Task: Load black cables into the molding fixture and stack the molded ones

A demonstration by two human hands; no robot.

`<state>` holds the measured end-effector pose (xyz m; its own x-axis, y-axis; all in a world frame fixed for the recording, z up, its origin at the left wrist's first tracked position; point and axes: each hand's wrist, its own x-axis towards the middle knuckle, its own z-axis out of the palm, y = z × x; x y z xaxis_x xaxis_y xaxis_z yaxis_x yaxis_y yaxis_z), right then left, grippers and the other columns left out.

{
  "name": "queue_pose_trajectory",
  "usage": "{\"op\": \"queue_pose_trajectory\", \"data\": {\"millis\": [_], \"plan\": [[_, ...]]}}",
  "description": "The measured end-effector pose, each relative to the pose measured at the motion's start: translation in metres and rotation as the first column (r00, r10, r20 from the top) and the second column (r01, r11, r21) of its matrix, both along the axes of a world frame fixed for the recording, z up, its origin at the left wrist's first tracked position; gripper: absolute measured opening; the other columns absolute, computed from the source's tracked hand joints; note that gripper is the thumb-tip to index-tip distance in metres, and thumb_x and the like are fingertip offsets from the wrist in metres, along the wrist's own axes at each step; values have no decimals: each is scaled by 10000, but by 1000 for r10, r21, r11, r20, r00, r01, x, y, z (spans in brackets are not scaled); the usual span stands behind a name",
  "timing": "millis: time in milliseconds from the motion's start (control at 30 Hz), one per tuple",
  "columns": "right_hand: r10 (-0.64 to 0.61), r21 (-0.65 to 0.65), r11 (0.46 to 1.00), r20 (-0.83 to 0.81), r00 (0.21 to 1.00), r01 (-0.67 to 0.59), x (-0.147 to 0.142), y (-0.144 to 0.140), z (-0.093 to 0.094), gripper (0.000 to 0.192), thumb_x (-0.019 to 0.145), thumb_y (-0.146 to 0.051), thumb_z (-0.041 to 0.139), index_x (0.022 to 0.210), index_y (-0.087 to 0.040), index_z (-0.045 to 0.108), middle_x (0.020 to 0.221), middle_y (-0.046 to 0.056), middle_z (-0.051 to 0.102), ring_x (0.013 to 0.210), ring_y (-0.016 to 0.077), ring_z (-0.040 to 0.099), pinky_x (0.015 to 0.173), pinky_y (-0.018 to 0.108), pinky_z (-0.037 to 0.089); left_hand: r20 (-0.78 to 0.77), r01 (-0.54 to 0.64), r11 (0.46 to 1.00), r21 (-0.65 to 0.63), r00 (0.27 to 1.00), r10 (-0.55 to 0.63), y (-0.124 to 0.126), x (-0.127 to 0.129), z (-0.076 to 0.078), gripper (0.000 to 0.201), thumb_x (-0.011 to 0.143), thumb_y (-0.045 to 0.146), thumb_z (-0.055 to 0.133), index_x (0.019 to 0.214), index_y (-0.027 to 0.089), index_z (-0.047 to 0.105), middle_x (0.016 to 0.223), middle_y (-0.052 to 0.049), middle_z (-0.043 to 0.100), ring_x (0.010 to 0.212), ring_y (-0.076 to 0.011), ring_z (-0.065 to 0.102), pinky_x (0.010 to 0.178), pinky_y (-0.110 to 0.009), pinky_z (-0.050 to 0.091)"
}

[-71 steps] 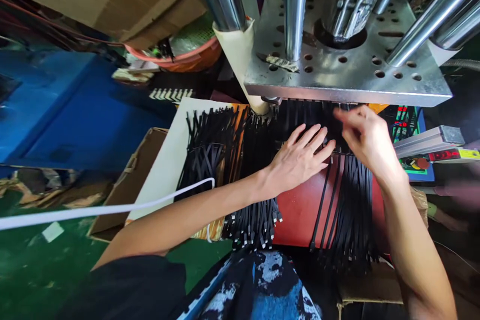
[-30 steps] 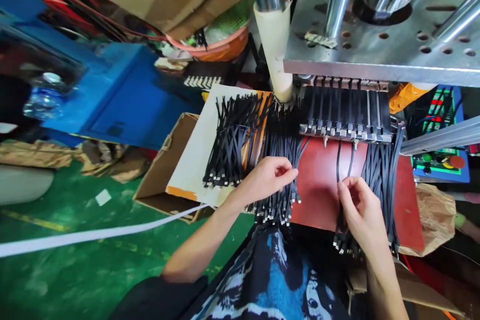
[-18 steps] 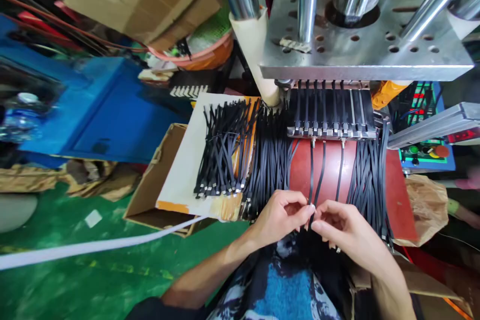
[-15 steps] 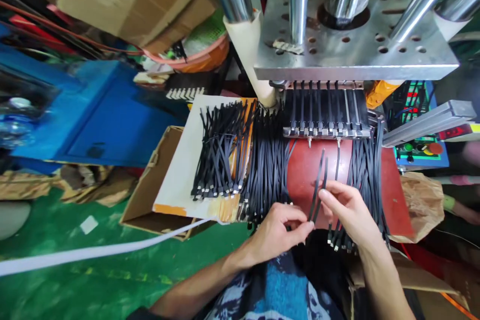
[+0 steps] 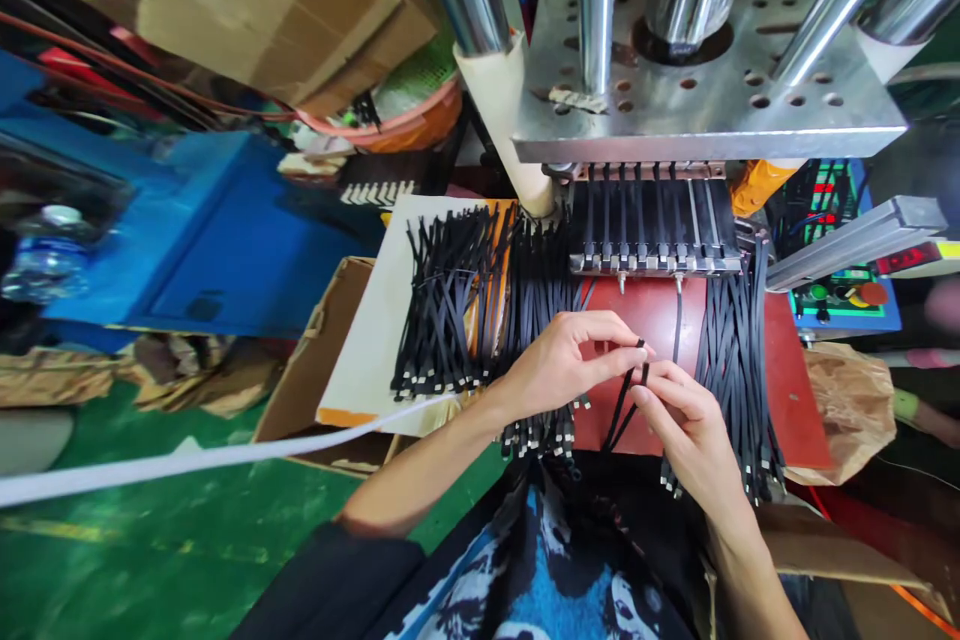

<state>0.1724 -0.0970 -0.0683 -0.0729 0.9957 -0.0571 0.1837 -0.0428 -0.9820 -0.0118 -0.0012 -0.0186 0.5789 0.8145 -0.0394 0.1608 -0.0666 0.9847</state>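
My left hand and my right hand meet over the red work surface. Both pinch the upper ends of short flat black cables, whose lower parts slant down to the left; about two show. Just beyond the hands, a metal fixture holds several black cables side by side in its slots, metal plugs towards me. A thick bundle of black cables lies right of my right hand. Another pile of cables lies partly beneath my left hand and forearm.
A steel press plate with upright rods stands over the fixture. On a white board at left lies a tied cable bunch. A grey bar and a button panel stand at right. A white strap crosses the lower left.
My left hand has moved up and away from me, from the cables' lower ends to their upper ends beside my right hand. The cables now slant down below my fingers.
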Motion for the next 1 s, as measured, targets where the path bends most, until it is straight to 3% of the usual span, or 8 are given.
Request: {"op": "queue_pose_trajectory", "data": {"millis": [100,200,567,700,767,867,933,1000], "plan": [[-59,41,997,9,998,59,4,1,3,193,1028,-355,662,987,-237,809,918,42,698,765,173,582,633,294,415,57,7,997,-75,998,-2,-2,-1,-4,237,967,383,739,916,173,834,954,-82,795,920,-203,726,862,-302,552],[-52,91,995,28,998,50,3,5,7,168,1022,-322,676,964,-243,812,828,12,661,689,147,527,592,288,372,102,-7,993,-116,995,19,-4,-3,-8,180,916,345,796,913,169,832,934,-73,786,883,-189,712,821,-286,545],[-35,113,993,73,997,26,-2,24,15,210,1016,-318,669,848,-216,744,751,-2,601,652,138,496,582,282,366,57,-25,998,-60,998,28,3,-1,-12,163,923,323,781,894,176,845,881,-44,698,820,-157,644,756,-271,497],[-49,-6,999,56,997,49,-5,27,3,366,995,-450,686,730,-214,598,677,-29,521,594,125,442,550,269,355,38,-111,989,99,993,108,16,11,-8,186,944,310,756,837,170,817,810,-23,678,770,-147,604,724,-266,472],[72,-143,987,15,997,-69,-4,18,-5,414,995,-517,666,724,-222,563,679,-27,538,598,134,482,549,263,395,45,-249,946,208,968,246,33,19,-8,202,963,310,739,841,163,804,798,-15,680,749,-140,593,713,-261,466],[334,-300,894,-48,941,-332,14,5,-5,418,1040,-545,578,776,-224,627,756,1,620,649,163,588,579,279,483,47,-383,854,351,918,393,66,34,-14,205,999,281,697,877,142,783,824,-12,713,732,-129,605,714,-249,474],[415,-291,876,48,909,-385,39,13,7,413,1043,-530,586,788,-219,680,773,13,655,686,175,618,615,290,506,-25,-333,827,452,922,385,90,47,-19,199,1019,260,668,903,136,773,832,-3,731,743,-126,635,739,-238,485],[388,-202,915,213,897,-348,69,39,25,400,1008,-532,651,780,-213,727,709,10,656,665,171,601,610,290,483,-151,-230,805,548,918,366,114,62,-23,190,1029,241,647,925,138,769,831,2,740,773,-138,671,777,-243,496]]}}
